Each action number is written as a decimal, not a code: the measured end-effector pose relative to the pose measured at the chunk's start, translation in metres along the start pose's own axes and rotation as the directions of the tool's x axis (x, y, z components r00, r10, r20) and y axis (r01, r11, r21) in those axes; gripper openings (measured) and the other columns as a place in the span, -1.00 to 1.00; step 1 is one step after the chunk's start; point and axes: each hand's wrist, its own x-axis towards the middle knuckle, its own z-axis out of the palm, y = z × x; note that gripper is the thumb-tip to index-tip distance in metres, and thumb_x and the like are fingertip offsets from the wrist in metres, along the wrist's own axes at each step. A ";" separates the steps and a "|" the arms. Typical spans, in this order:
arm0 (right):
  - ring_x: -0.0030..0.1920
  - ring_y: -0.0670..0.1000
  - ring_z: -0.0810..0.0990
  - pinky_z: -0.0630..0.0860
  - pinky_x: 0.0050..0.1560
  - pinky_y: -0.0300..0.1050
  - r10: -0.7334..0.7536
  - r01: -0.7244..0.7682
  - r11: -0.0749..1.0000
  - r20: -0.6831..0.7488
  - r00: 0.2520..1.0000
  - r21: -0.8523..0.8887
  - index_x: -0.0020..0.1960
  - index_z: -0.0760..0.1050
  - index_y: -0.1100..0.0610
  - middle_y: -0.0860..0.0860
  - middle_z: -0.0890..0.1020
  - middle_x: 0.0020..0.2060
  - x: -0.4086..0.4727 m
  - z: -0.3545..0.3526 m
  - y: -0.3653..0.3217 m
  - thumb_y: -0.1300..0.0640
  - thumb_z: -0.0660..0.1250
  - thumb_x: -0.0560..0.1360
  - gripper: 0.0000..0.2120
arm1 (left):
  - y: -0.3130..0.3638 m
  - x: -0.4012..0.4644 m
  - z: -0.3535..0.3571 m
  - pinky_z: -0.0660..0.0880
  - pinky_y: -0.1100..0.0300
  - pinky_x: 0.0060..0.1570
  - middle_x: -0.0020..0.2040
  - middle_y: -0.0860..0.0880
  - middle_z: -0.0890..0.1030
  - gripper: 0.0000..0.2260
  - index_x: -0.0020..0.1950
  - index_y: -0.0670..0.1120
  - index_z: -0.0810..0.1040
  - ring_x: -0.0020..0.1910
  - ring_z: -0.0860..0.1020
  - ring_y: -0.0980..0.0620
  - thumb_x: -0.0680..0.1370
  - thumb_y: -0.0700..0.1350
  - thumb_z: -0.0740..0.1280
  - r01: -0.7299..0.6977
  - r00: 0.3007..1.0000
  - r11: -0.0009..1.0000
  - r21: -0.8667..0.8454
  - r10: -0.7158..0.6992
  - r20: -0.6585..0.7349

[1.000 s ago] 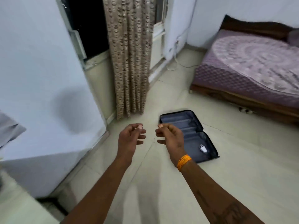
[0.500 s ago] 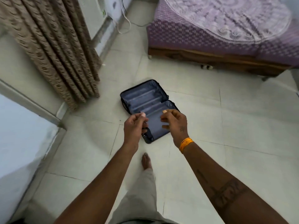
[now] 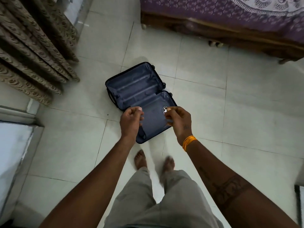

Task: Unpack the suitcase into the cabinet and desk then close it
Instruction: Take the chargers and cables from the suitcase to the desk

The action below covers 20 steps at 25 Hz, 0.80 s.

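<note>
A small dark blue suitcase (image 3: 136, 89) lies open flat on the tiled floor, both lined halves facing up. A small white item (image 3: 164, 109) lies in the near half; otherwise the halves look bare. My left hand (image 3: 130, 122) hovers over the near half's left edge, fingers loosely curled and holding nothing. My right hand (image 3: 179, 122), with an orange band at the wrist, hovers over that half's right edge. Its fingers are also loosely curled and hold nothing. Both hands cover part of the near half.
A patterned brown curtain (image 3: 32, 55) hangs at the left. A wooden bed with a purple cover (image 3: 230, 22) stands at the back right. A white panel (image 3: 11, 153) fills the lower left. My bare feet (image 3: 140, 159) stand just short of the suitcase.
I have walked up to the suitcase and my view has tilted down onto it. Both hands stayed loosely curled and now hang over its near half.
</note>
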 end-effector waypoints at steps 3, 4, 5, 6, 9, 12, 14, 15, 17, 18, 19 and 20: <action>-0.05 0.28 0.69 0.63 -0.07 0.10 0.016 -0.016 0.999 -0.009 1.000 -0.038 -0.02 0.66 0.20 0.21 0.72 -0.04 0.061 0.000 0.004 0.15 0.44 0.51 -0.88 | -0.024 0.052 0.018 0.62 0.07 -0.20 -0.09 -0.09 0.75 -0.89 0.01 -0.08 0.67 -0.19 0.67 0.01 0.59 -0.05 0.43 0.075 0.993 0.997 -0.019 -0.076 -0.092; -0.08 0.25 0.69 0.62 -0.09 0.08 0.017 -0.018 0.998 -0.007 1.000 -0.062 -0.01 0.66 0.20 0.23 0.72 -0.05 0.082 0.001 0.009 0.16 0.44 0.51 -0.88 | -0.037 0.068 0.024 0.63 0.06 -0.18 -0.11 -0.09 0.74 -0.89 0.00 -0.08 0.67 -0.19 0.67 0.01 0.58 -0.05 0.44 0.106 0.986 0.994 -0.019 -0.107 -0.124; -0.11 0.19 0.67 0.60 -0.11 0.05 0.022 -0.021 0.996 0.004 1.000 -0.090 -0.01 0.66 0.20 0.24 0.71 -0.05 0.103 0.002 0.019 0.16 0.43 0.51 -0.88 | -0.052 0.084 0.031 0.64 0.05 -0.17 -0.12 -0.07 0.73 -0.89 0.01 -0.07 0.68 -0.18 0.67 0.02 0.57 -0.05 0.45 0.135 0.978 0.991 -0.013 -0.136 -0.161; -0.12 0.14 0.65 0.59 -0.11 0.02 0.029 -0.026 0.992 0.021 0.999 -0.127 -0.02 0.66 0.19 0.24 0.71 -0.06 0.126 0.003 0.030 0.14 0.44 0.51 -0.88 | -0.069 0.101 0.038 0.65 0.05 -0.15 -0.12 -0.05 0.73 -0.88 0.02 -0.06 0.69 -0.16 0.68 0.02 0.56 -0.05 0.45 0.161 0.967 0.987 -0.007 -0.159 -0.199; -0.12 0.08 0.66 0.61 -0.05 0.01 0.057 -0.044 0.967 0.046 0.997 -0.251 -0.02 0.67 0.14 0.15 0.73 -0.10 0.195 0.003 0.074 0.10 0.45 0.53 -0.89 | -0.125 0.148 0.060 0.68 0.03 -0.10 -0.14 0.02 0.72 -0.89 0.02 0.00 0.70 -0.14 0.68 0.04 0.53 -0.04 0.46 0.200 0.939 0.979 0.036 -0.182 -0.292; -0.17 -0.09 0.65 0.58 -0.07 -0.16 0.094 -0.072 0.935 0.046 0.995 -0.347 -0.02 0.66 0.16 0.05 0.73 -0.17 0.278 0.008 0.146 0.14 0.44 0.55 -0.91 | -0.207 0.205 0.085 0.65 0.09 0.04 -0.12 0.10 0.70 -0.90 0.04 0.01 0.69 -0.06 0.69 0.05 0.54 -0.06 0.47 0.257 0.909 0.956 0.142 -0.189 -0.371; -0.29 -0.24 0.60 0.51 -0.19 -0.34 0.115 -0.080 0.915 0.066 0.991 -0.396 -0.02 0.63 0.19 -0.01 0.69 -0.22 0.331 0.012 0.202 0.18 0.42 0.57 -0.93 | -0.267 0.249 0.099 0.56 0.24 0.06 -0.05 0.11 0.68 -0.79 0.16 -0.04 0.67 0.04 0.67 0.03 0.54 -0.09 0.49 0.329 0.878 0.926 0.187 -0.227 -0.422; -0.31 -0.26 0.59 0.49 -0.22 -0.37 0.115 -0.072 0.903 0.078 0.990 -0.424 -0.01 0.63 0.19 -0.04 0.67 -0.23 0.358 0.015 0.231 0.20 0.42 0.57 -0.95 | -0.298 0.275 0.103 0.53 0.26 0.08 0.03 0.08 0.68 -0.70 0.25 -0.07 0.65 0.10 0.66 0.01 0.52 -0.08 0.51 0.352 0.862 0.913 0.206 -0.230 -0.452; -0.24 -0.21 0.61 0.54 -0.11 -0.29 0.092 -0.045 0.881 0.078 0.993 -0.470 0.01 0.61 0.14 -0.06 0.67 -0.21 0.401 0.018 0.279 0.18 0.43 0.55 -0.94 | -0.356 0.319 0.106 0.51 0.13 0.23 0.26 -0.05 0.64 -0.47 0.41 -0.10 0.55 0.28 0.59 -0.11 0.47 0.00 0.54 0.370 0.854 0.876 0.308 -0.191 -0.484; -0.15 -0.14 0.64 0.58 0.00 -0.18 0.060 -0.018 0.863 0.067 0.996 -0.505 0.03 0.61 0.10 -0.04 0.68 -0.17 0.423 0.019 0.307 0.14 0.45 0.52 -0.90 | -0.388 0.343 0.107 0.47 0.04 0.33 0.37 -0.13 0.56 -0.34 0.50 -0.11 0.47 0.37 0.52 -0.18 0.45 0.05 0.55 0.405 0.843 0.834 0.374 -0.182 -0.506; -0.05 -0.05 0.66 0.59 0.14 -0.05 0.018 0.016 0.832 0.055 0.998 -0.554 0.07 0.60 0.07 0.00 0.69 -0.10 0.443 0.019 0.336 0.09 0.45 0.48 -0.82 | -0.414 0.364 0.108 0.40 -0.04 0.41 0.47 -0.19 0.46 -0.21 0.57 -0.11 0.36 0.45 0.43 -0.23 0.43 0.09 0.57 0.457 0.819 0.786 0.416 -0.189 -0.542; 0.05 0.04 0.66 0.57 0.23 0.05 -0.033 0.064 0.792 0.063 0.998 -0.607 0.14 0.59 0.07 0.05 0.69 0.00 0.461 0.018 0.360 0.03 0.44 0.44 -0.70 | -0.438 0.383 0.109 0.34 -0.10 0.45 0.53 -0.22 0.37 -0.10 0.63 -0.11 0.26 0.50 0.35 -0.27 0.41 0.13 0.58 0.513 0.782 0.747 0.422 -0.204 -0.589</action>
